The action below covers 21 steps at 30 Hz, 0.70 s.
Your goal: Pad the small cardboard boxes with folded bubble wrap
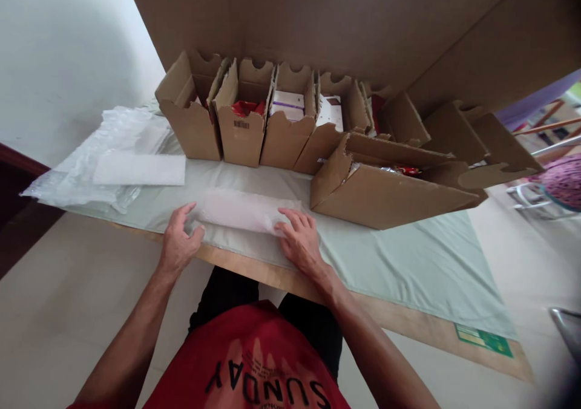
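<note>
A long, flat bundle of white bubble wrap point(240, 209) lies on the cloth in front of me. My left hand point(180, 239) is just off its left end, thumb and fingers apart, with nothing held. At the other end, my right hand point(299, 238) has its fingers spread and curved, and the fingertips reach the bundle's edge. Whether they press on it is hard to see. A similar white wrapped piece point(140, 169) rests farther left, on a pile of clear bubble wrap sheets point(82, 167).
Behind the bundle stands a row of open cardboard bins point(239, 134) holding red packets and white boxes. A larger cardboard bin point(390, 194) lies slanted at the right. A pale green cloth point(408, 264) covers the wooden table point(436, 336). A tall cardboard panel point(318, 22) rises behind.
</note>
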### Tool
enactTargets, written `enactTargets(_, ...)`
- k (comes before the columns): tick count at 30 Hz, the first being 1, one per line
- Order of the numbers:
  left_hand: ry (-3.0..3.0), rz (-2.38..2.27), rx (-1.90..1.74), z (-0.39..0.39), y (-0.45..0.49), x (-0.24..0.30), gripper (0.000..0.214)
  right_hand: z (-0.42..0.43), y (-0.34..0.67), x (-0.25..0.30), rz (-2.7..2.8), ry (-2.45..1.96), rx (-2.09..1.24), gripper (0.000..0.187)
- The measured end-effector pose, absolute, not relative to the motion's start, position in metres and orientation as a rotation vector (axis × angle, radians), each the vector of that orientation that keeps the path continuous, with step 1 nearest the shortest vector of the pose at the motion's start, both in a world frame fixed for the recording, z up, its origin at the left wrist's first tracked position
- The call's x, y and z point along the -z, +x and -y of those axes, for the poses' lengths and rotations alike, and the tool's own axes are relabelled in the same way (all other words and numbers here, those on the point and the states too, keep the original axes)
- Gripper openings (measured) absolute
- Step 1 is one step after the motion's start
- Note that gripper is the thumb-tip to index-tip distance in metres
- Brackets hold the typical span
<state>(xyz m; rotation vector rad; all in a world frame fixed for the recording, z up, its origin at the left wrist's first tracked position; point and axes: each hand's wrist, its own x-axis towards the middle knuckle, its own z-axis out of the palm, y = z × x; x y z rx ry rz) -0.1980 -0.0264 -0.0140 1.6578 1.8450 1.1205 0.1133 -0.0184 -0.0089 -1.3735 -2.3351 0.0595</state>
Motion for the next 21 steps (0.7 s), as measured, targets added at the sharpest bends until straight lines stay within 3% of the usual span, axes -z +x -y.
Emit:
enactTargets(4,1.402,-1.561,-1.210,0.030,-0.201,0.013,0.053,0.075,0.132,0.014,2.365,-1.294,-0.184,0.022)
enactTargets(8,1.273,-1.555,-1.205,0.027,-0.202,0.012,0.047,0.099,0.146,0.005,2.294,-1.268,-0.320,0.030)
enactTargets(14,1.653,-2.015,-0.735,0.018,-0.196,0.009,0.064,0.058,0.146,0.008,1.991,-1.617,-0.223,0.021)
enactTargets(17,1.735,-2.049,-0.644,0.012,-0.192,0.010,0.058,0.038,0.131,0.014,2.087,-1.775,-0.223,0.024)
enactTargets(21,1.644,-1.940,-0.688,0.007,-0.187,0.008,0.053,0.035,0.120,0.022,2.091,-1.819,-0.255,0.016)
